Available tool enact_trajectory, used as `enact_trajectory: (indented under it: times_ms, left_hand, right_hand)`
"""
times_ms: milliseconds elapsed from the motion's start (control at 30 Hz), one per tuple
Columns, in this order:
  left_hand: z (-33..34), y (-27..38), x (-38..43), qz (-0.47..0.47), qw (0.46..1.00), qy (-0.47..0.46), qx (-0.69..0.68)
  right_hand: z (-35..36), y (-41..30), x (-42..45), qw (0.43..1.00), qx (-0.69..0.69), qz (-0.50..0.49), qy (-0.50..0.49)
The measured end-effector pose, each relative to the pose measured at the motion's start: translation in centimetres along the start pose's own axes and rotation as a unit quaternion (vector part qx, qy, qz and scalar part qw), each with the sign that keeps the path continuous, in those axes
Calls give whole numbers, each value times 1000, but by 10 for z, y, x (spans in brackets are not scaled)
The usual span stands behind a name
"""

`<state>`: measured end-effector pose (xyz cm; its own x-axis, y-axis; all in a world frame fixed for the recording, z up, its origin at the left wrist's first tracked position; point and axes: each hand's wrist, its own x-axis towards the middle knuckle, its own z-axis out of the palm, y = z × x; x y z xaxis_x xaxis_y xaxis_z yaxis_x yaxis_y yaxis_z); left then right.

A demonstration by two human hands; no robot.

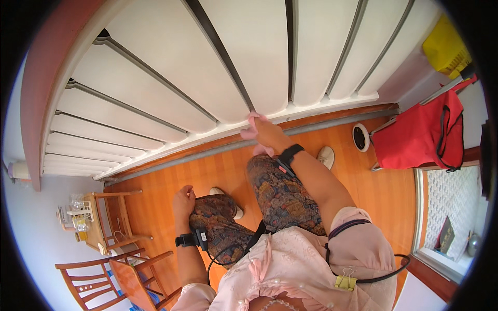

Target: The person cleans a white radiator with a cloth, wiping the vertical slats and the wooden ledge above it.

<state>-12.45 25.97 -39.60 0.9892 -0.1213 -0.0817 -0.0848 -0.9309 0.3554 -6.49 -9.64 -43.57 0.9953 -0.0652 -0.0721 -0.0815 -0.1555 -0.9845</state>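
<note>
In my right hand is a pink cloth, pressed at the bottom rail of a white panelled radiator. One end of the cloth pokes up at the lower end of a dark gap between two panels; another part hangs down by my right knee. My left hand is beside my left knee, empty, with its fingers loosely bent. Both wrists wear black straps.
A grey pipe runs along the floor under the radiator. At left are a small wooden table with glass jars and a wooden chair. To the right stand a red bag, a white round container and a doorway.
</note>
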Motion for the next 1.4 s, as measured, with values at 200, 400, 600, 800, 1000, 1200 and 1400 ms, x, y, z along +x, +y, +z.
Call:
enact_trajectory:
  times_ms: [200, 400, 600, 800, 1000, 1200, 1400]
  left_hand:
    - [-3, -13, 11, 2, 1000, -9, 2]
    - [-10, -15, 26, 29, 999, -27, 19]
    - [-19, -32, 34, 37, 999, -35, 10]
    - [-26, -49, 39, 72, 997, -35, 14]
    - [-38, -72, 38, 64, 997, -30, -23]
    - [-58, -87, 25, 37, 999, -22, -4]
    - [-59, -86, 25, 60, 998, -5, -14]
  right_hand:
    - [-14, -16, 4, 948, -312, 3, -69]
    - [3, -30, -10, 984, -170, 43, 34]
    - [24, -57, -28, 968, -185, 114, -121]
    - [87, -38, 0, 992, -62, 101, -31]
    - [115, -21, 39, 969, -245, 34, 10]
    - [140, -27, 7, 960, -255, 107, 34]
    - [137, -5, 28, 990, -40, 21, 131]
